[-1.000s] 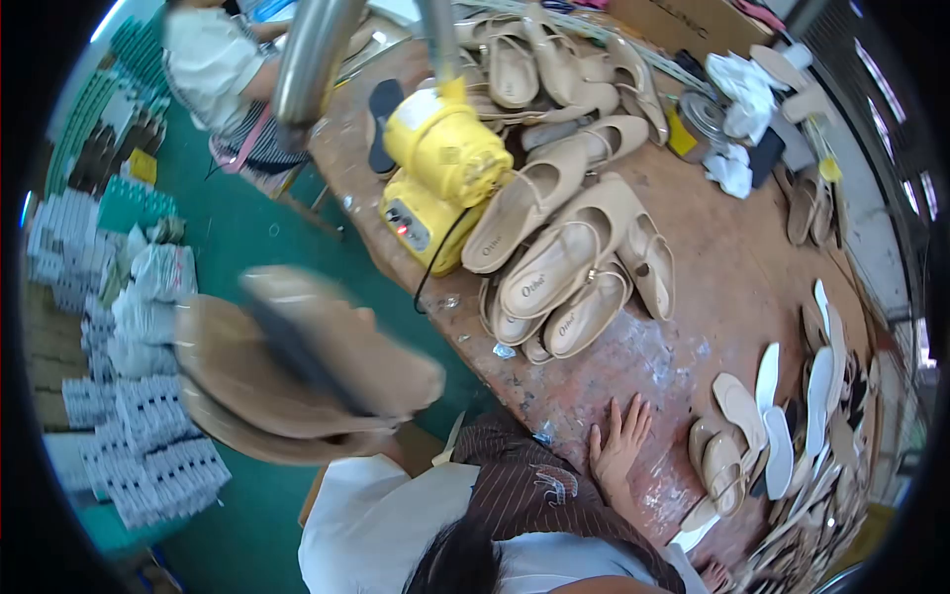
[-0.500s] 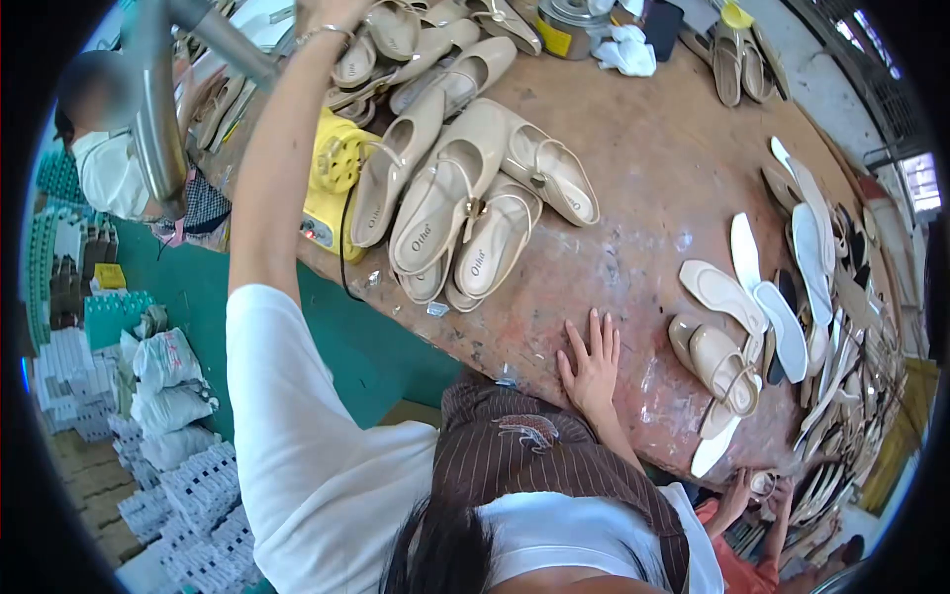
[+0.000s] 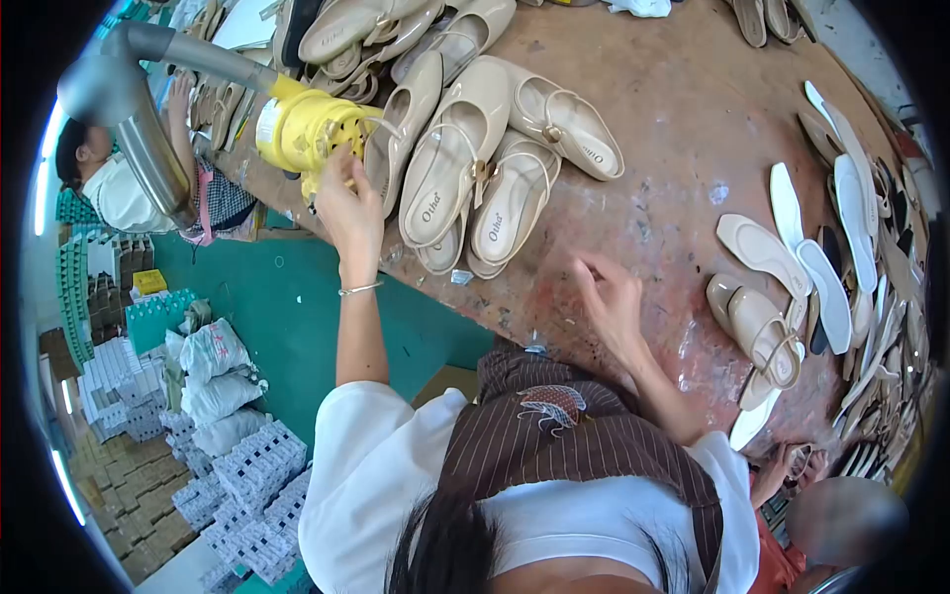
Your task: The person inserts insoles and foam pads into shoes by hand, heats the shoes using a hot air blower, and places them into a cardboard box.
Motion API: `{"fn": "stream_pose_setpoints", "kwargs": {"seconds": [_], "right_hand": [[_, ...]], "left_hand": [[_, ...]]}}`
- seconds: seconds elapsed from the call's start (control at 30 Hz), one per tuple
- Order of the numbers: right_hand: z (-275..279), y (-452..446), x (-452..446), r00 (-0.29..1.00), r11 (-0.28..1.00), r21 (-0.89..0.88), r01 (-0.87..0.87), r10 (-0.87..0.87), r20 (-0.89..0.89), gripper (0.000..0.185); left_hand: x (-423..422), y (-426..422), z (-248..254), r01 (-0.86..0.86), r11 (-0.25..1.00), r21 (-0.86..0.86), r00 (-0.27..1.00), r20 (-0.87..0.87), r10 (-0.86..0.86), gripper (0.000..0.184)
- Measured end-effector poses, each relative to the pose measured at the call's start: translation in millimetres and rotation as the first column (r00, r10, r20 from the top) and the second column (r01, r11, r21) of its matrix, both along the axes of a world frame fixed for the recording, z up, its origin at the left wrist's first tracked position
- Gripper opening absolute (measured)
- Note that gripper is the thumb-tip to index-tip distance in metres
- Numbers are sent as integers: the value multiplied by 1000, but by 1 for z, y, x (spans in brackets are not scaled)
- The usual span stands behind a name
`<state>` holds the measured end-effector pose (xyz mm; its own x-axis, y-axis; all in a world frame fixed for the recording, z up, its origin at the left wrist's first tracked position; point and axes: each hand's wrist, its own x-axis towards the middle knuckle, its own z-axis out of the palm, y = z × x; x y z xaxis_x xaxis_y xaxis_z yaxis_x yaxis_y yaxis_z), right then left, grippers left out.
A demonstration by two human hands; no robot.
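My left hand point(image 3: 350, 213), with a thin bracelet at its wrist, is raised in front of a yellow machine point(image 3: 305, 131) with round vent holes and a metal pipe. Its fingers are bent and apart, with nothing visible in them; whether they touch the machine I cannot tell. To its right lie beige strapped shoes point(image 3: 458, 148), some resting on one another, with "Otha" on the insoles. Over the table near its front edge, my right hand point(image 3: 614, 302) is loosely curled and slightly blurred, thumb apart, holding nothing I can see.
On the right of the brown table point(image 3: 673, 119) are loose insoles point(image 3: 760, 255), a beige shoe pair point(image 3: 762, 337) and a pile of shoe parts point(image 3: 871, 366). One co-worker point(image 3: 124, 183) sits at left; another's hands point(image 3: 792, 465) work at lower right. Stacked boxes point(image 3: 257, 465) and bags point(image 3: 218, 381) stand at left.
My left hand has come back from the far shoes to the yellow machine. My right hand has lifted from lying flat on the table and curled. The view has shifted.
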<state>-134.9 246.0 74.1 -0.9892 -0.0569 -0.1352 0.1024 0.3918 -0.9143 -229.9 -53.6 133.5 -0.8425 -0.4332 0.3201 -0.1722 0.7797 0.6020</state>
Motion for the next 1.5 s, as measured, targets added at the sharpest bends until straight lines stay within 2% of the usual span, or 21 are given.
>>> {"fn": "stream_pose_setpoints", "kwargs": {"seconds": [0.07,0.17,0.27,0.37,0.5,0.57,0.6,0.67,0.77,0.87,0.93,1.0,1.03,1.07,1.1,1.17,1.2,1.27,1.33,1.37,1.5], "right_hand": [[22,-33,-26,999,970,-241,8,0,34,33],[31,-84,-57,987,985,-119,-125,136,87,69],[20,-119,-79,985,993,-61,-105,113,131,72],[19,-115,-86,967,847,-530,-26,156,202,59],[52,-58,-68,993,715,-698,40,52,110,60],[40,-26,-67,991,856,-515,43,-102,-86,63],[65,-19,-62,975,802,-587,109,-202,-94,65],[54,12,-66,899,825,-532,191,-364,-243,65],[48,71,-56,910,855,-424,299,-390,-144,63],[4,107,-46,933,913,-219,343,-358,-28,61],[-15,106,-33,947,909,266,320,-302,-106,59],[-24,100,-29,966,685,683,255,-214,-146,58],[-21,91,-35,893,598,689,410,-108,-437,58],[-15,79,-47,735,527,636,564,30,-677,58],[-7,65,-58,737,535,633,560,26,-675,58],[7,38,-83,880,868,401,293,-81,-468,55],[-2,27,-101,886,900,360,245,-57,-460,53],[-29,7,-136,891,928,317,194,-32,-454,51],[-41,-13,-161,961,850,478,219,-104,-256,45],[-39,-12,-164,960,853,475,217,-99,-261,45],[-18,7,-174,967,905,371,-208,134,214,42]], "left_hand": [[5,-10,-19,22,1000,5,998,57,-23,36],[1,-29,-50,91,995,36,974,206,-96,39],[-17,-61,-85,181,975,126,967,159,-200,41],[-22,-63,-83,265,940,214,951,106,-292,42],[19,-17,-29,19,999,-35,999,46,-17,39],[36,12,-10,29,992,-122,989,-139,-46,33],[42,27,-7,29,993,-113,990,-135,-44,33],[52,54,-7,264,962,67,962,-93,-257,29],[48,67,-21,331,941,-75,934,-114,-338,30],[39,63,-24,86,944,-318,973,-176,-148,39],[33,50,-26,23,944,-328,979,-186,-88,43],[30,33,-31,-79,937,-340,994,-98,48,45],[30,24,-34,-82,934,-348,994,-92,53,45],[31,15,-36,-56,963,-263,998,-23,51,45],[30,8,-37,-34,984,-174,998,42,42,45],[24,-2,-38,-3,1000,17,987,158,0,47],[21,-4,-38,-2,1000,13,988,155,0,47],[17,-8,-40,-60,924,377,988,153,2,46],[14,-14,-38,-107,717,689,989,145,8,45],[13,-18,-36,-107,718,687,990,140,14,45],[17,-35,-32,-168,711,683,938,333,-98,34]]}}
